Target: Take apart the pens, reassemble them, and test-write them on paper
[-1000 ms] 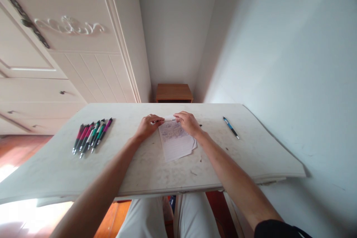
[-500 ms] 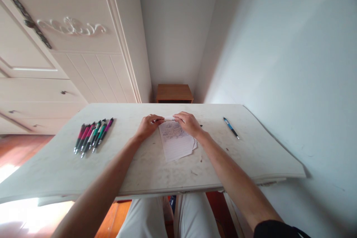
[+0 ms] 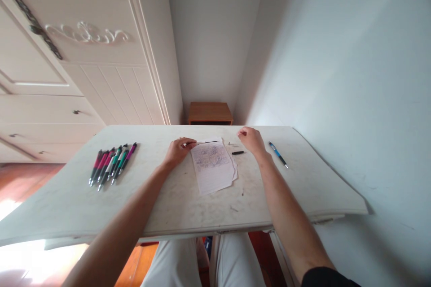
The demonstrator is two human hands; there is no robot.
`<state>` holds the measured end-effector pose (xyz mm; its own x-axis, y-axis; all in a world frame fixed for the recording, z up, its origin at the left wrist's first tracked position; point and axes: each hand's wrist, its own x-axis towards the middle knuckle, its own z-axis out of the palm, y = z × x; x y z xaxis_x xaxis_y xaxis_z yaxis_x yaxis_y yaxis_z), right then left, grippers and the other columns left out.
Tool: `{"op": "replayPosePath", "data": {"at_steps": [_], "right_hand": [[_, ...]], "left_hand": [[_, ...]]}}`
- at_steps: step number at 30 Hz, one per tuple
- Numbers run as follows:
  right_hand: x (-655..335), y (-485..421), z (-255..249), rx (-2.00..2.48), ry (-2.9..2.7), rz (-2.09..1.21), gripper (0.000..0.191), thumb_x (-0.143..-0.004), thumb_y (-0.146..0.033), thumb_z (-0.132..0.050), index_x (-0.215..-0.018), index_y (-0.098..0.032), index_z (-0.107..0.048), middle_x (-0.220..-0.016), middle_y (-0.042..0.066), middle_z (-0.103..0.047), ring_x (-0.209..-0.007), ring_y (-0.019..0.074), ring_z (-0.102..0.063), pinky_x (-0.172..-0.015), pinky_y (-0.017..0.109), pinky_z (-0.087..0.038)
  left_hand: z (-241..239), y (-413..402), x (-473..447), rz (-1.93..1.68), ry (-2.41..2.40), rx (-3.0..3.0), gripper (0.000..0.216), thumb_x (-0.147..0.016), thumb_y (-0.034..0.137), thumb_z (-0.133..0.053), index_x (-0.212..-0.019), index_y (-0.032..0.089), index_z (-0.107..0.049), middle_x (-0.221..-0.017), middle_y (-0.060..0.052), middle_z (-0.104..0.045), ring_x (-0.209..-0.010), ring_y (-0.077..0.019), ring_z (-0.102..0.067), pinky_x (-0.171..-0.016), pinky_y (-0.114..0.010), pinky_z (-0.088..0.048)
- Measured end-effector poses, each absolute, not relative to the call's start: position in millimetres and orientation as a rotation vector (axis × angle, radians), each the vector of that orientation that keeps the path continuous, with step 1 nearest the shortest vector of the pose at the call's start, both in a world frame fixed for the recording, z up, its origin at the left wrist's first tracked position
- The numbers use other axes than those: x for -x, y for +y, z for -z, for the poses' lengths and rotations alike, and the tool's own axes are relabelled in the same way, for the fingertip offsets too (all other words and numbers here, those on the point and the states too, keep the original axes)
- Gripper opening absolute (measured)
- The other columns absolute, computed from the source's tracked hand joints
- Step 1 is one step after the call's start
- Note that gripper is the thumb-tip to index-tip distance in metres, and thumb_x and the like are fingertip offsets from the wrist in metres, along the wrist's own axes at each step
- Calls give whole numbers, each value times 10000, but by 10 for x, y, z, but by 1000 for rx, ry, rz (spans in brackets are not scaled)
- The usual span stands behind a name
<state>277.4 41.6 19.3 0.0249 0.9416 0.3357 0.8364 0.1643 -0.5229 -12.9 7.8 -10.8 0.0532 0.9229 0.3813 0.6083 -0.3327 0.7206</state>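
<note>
My left hand (image 3: 178, 149) pinches the end of a thin pen part (image 3: 206, 142) that lies across the top of a scribbled stack of paper (image 3: 213, 167). My right hand (image 3: 251, 139) hovers to the right of the paper with its fingers curled; whether it holds anything is hidden. A small black pen piece (image 3: 237, 153) lies on the white table (image 3: 161, 197) between the paper and my right hand. Just right of that hand lies a blue pen (image 3: 278, 154).
Several pink, green and purple pens (image 3: 112, 162) lie in a row at the table's left. A white wardrobe (image 3: 67, 54) stands at the left, a wooden stand (image 3: 210, 112) behind the table, a wall at the right. My legs show under the front edge.
My right hand has let go of the pen part and moved right, away from the paper toward the blue pen. The left hand stays on the pen part.
</note>
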Motion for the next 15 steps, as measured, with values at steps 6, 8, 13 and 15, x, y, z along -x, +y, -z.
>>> {"op": "replayPosePath", "data": {"at_steps": [6, 8, 13, 15], "right_hand": [[-2698, 395, -132, 1597, -2017, -369, 131, -730, -277, -708, -839, -203, -717, -814, 33, -705, -742, 154, -622, -689, 244, -439], [-2676, 403, -107, 1601, -2071, -399, 140, -726, -254, -717, -856, -201, -720, -848, 43, -713, -770, 155, -631, -705, 239, -438], [-2776, 391, -165, 1754, -2016, -402, 61, -759, -253, -681, -744, -198, -703, -790, 37, -716, -759, 156, -633, -658, 225, -414], [-2831, 374, -211, 1774, -2037, -444, 113, -737, -296, -707, -688, -196, -685, -730, 25, -704, -713, 153, -624, -618, 221, -401]], "left_hand": [[142, 104, 145, -1156, 1560, -1974, 239, -779, 386, -596, -862, 221, -748, -881, -33, -745, -692, -171, -606, -706, -295, -485], [150, 111, 146, -1142, 1573, -1970, 241, -778, 380, -593, -866, 218, -748, -888, -34, -744, -704, -174, -610, -711, -293, -487], [152, 115, 141, -1107, 1579, -1958, 241, -776, 363, -595, -880, 208, -747, -897, -36, -742, -718, -173, -611, -724, -288, -486], [146, 110, 139, -1103, 1574, -1961, 234, -776, 355, -596, -877, 207, -747, -898, -37, -741, -734, -177, -615, -737, -289, -485]]}}
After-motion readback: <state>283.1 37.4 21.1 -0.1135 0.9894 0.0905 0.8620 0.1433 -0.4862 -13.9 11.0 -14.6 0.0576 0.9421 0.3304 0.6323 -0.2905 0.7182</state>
